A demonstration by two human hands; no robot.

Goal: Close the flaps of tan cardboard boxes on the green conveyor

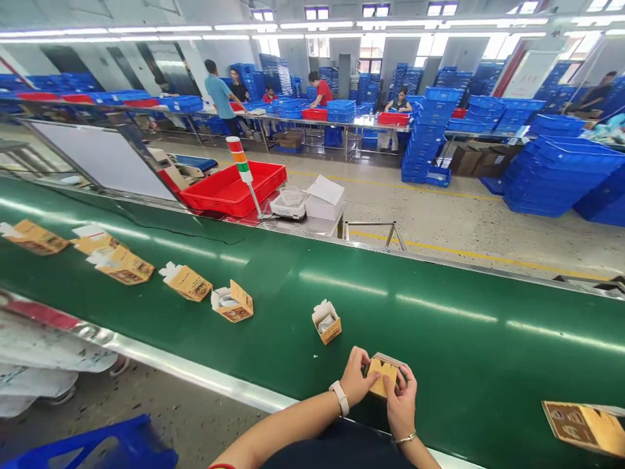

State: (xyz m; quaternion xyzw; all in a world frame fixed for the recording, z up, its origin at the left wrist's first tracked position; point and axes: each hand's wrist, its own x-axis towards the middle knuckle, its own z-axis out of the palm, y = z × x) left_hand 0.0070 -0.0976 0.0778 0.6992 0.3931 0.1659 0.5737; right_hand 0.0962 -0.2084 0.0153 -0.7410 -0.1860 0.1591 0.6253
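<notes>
Between my two hands is a small yellow-brown cardboard box (383, 376), held over the near side of the green conveyor belt (278, 286). My left hand (358, 380) grips its left side, the thumb on the front face. On the right side my right hand (402, 398) is closed round it, its thumb also pressed on the front. Just beyond my left hand stands an open box (328, 324) with something pale inside. Another open box (233, 303), its flap raised, sits farther left. What the held box contains is hidden.
Several more boxes with raised white flaps, such as this one (187, 281), lie along the belt's left. A printed box (583, 425) lies at the right. Past the belt are a red tray (234, 189), a signal light (239, 159) and blue crates (556, 172). Other people work behind.
</notes>
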